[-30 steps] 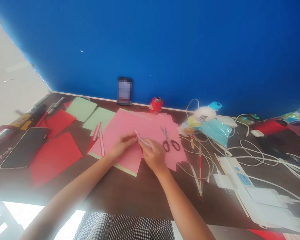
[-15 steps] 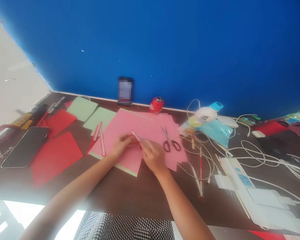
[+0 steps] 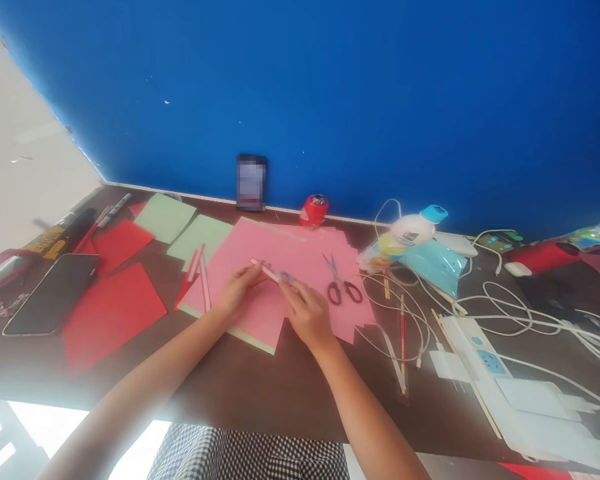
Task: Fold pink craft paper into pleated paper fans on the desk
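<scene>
Between my two hands a narrow red-and-white paper strip (image 3: 269, 272) slants over the pink paper sheets (image 3: 275, 243). My left hand (image 3: 241, 287) pinches its upper left end, and my right hand (image 3: 305, 307) has its lower right end between thumb and fingers. Other red-and-white strips (image 3: 205, 283) lie just left of my left hand, partly on the pink paper. Scissors (image 3: 337, 283) with dark handles rest on the pink paper, right of my right hand, blades slightly apart.
Green sheets (image 3: 165, 217), red sheets (image 3: 115, 320) and a phone (image 3: 53, 293) lie left. Another phone (image 3: 251, 183) leans on the blue wall beside a red container (image 3: 314, 211). At right are a white bottle (image 3: 405, 233), tangled cables (image 3: 525, 300) and a power strip (image 3: 485, 353).
The strip has shifted a little to the left and now stretches openly between both hands. My left fingers have moved slightly left, towards its upper end.
</scene>
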### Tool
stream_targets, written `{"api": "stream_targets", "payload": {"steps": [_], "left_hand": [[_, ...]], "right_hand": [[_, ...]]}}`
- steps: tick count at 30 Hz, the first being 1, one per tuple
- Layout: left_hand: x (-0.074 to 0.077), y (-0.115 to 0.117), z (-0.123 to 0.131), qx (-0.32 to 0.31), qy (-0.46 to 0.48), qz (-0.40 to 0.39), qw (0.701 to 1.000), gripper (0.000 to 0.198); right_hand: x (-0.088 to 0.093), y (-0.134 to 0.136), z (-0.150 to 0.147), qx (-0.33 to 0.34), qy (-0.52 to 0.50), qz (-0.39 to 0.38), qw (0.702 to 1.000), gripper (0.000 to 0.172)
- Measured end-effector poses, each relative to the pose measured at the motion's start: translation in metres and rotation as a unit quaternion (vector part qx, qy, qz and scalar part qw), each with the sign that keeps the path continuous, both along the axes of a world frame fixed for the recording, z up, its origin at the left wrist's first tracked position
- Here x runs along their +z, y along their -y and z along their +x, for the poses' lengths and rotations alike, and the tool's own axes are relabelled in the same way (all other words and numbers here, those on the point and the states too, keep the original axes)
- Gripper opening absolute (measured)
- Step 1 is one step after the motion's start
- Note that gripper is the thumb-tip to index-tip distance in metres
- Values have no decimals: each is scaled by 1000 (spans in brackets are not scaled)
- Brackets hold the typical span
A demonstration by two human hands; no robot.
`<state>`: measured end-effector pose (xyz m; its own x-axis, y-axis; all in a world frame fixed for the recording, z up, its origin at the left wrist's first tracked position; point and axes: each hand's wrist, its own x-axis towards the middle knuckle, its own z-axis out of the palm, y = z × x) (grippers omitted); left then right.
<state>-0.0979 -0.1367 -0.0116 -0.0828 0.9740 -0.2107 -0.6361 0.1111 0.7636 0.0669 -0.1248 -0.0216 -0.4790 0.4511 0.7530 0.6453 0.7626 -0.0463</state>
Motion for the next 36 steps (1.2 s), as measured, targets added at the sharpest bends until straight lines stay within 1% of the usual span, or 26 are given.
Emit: {"api": "stream_targets", "payload": {"steps": [4, 8, 11, 16, 22, 24, 27, 31, 36], "left_hand": [[-2, -2, -2, 0, 23, -17, 1000, 22], [-2, -3, -4, 7, 43, -22, 999, 20], [0, -3, -4, 5, 54, -29, 998, 19], [5, -1, -4, -16, 28, -15, 999, 19], [3, -1, -5, -2, -4, -7, 1000, 22], [3, -1, -5, -9, 9, -9, 1000, 24], [3, 0, -4, -41, 18, -9, 999, 28], [1, 1, 1, -76, -37, -6, 996, 28], [-4, 0, 2, -74, -94, 8, 993, 29]], "right_hand": [[-3, -1, 0, 13, 2, -7, 1000, 30], [-3, 0, 0, 9, 12, 12, 1000, 30], [-1, 0, 0, 4, 13, 21, 1000, 28], [4, 1, 0, -14, -1, 22, 1000, 26], [2, 2, 0, -16, 17, 15, 1000, 25], [2, 2, 0, -17, 18, 19, 1000, 25], [2, 1, 1, -18, 13, 36, 999, 25], [0, 1, 4, -31, 14, 29, 999, 25], [0, 1, 3, -34, 6, 26, 999, 25]]}}
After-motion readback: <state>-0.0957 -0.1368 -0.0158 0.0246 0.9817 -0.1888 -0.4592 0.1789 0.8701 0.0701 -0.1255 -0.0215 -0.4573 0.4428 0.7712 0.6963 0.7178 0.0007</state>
